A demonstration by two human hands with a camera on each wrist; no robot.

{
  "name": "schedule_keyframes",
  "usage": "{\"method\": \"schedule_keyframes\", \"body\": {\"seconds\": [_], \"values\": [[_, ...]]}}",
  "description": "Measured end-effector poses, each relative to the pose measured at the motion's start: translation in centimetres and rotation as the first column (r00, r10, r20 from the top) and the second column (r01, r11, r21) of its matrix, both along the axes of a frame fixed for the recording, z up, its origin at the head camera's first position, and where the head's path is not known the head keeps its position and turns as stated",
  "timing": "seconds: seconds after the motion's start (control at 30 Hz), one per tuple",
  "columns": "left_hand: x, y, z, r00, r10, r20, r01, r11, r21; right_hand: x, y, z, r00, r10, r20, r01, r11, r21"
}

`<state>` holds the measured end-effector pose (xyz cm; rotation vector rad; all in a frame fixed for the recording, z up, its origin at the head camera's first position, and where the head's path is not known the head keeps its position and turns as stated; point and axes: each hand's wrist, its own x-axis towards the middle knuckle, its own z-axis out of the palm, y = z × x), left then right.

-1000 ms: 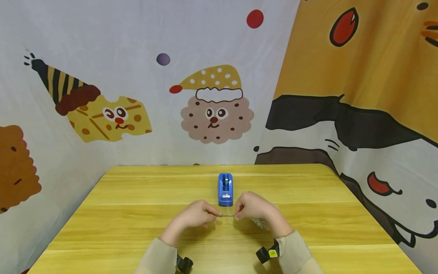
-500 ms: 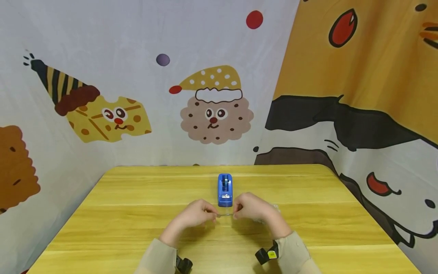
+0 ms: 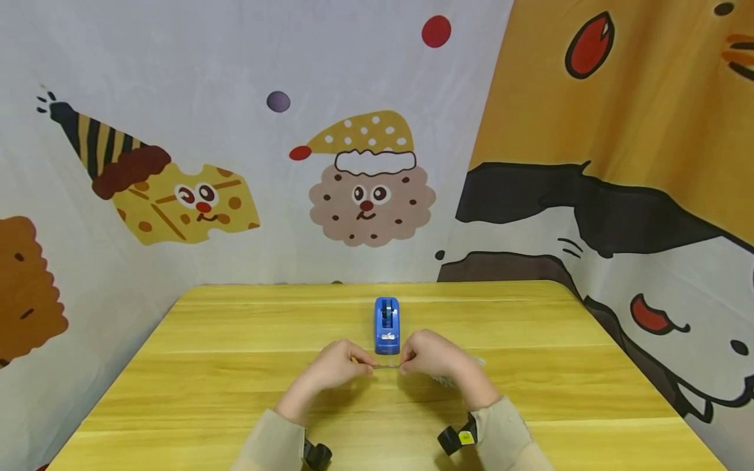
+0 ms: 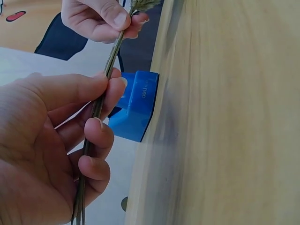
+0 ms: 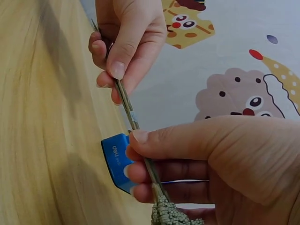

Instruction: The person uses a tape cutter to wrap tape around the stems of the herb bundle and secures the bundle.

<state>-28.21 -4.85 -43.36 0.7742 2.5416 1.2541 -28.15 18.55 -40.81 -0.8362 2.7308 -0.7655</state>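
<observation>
Both hands hold a thin bundle of dried flower stems (image 5: 124,98) level above the table, in front of a blue tape dispenser (image 3: 387,330). My left hand (image 3: 337,364) pinches the stems between thumb and index finger, the other fingers curled under their bare ends (image 4: 80,201). Nearer the flower heads, my right hand (image 3: 432,356) pinches the bundle with thumb and fingertips. Pale green, grainy flower heads (image 5: 166,211) stick out past the right palm and are mostly hidden behind that hand in the head view. A shiny strip of clear tape (image 5: 133,115) lies around the stems between the hands.
The wooden table (image 3: 235,405) reaches back to a cartoon-print curtain (image 3: 235,59). The dispenser stands just beyond the fingertips. A black wrist camera (image 3: 318,456) sits under the left sleeve, and another wrist camera (image 3: 450,439) under the right.
Both hands stay close together with the same pinch and shift very slightly. The flower heads beside the right wrist show at a changed angle, so the bundle has turned a little.
</observation>
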Motion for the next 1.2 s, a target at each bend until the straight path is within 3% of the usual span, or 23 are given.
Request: {"method": "schedule_keyframes", "body": {"seconds": [0.27,0.5,0.77,0.93,1.2], "values": [[-0.48,-0.08,-0.83,1.000,0.016,-0.001,-0.016,1.000,-0.001,-0.02,-0.25,-0.33,0.999,-0.022,-0.025,0.022,1.000,0.008],[-0.36,-0.11,-0.56,1.000,0.005,0.004,-0.005,1.000,-0.023,-0.06,-0.37,-0.63,0.998,-0.008,-0.069,0.010,1.000,0.029],[-0.13,-0.16,-0.34,0.997,-0.083,0.002,0.083,0.996,-0.036,-0.14,-0.36,-0.62,0.996,-0.028,-0.085,0.031,0.999,0.043],[-0.19,-0.15,-0.36,0.998,-0.061,-0.003,0.060,0.998,-0.021,-0.04,-0.22,-0.36,0.999,-0.045,-0.022,0.045,0.999,0.006],[-0.16,-0.13,-0.39,0.999,-0.024,-0.032,0.023,0.999,-0.039,-0.06,-0.09,-0.33,0.999,-0.037,-0.019,0.038,0.998,0.043]]}}
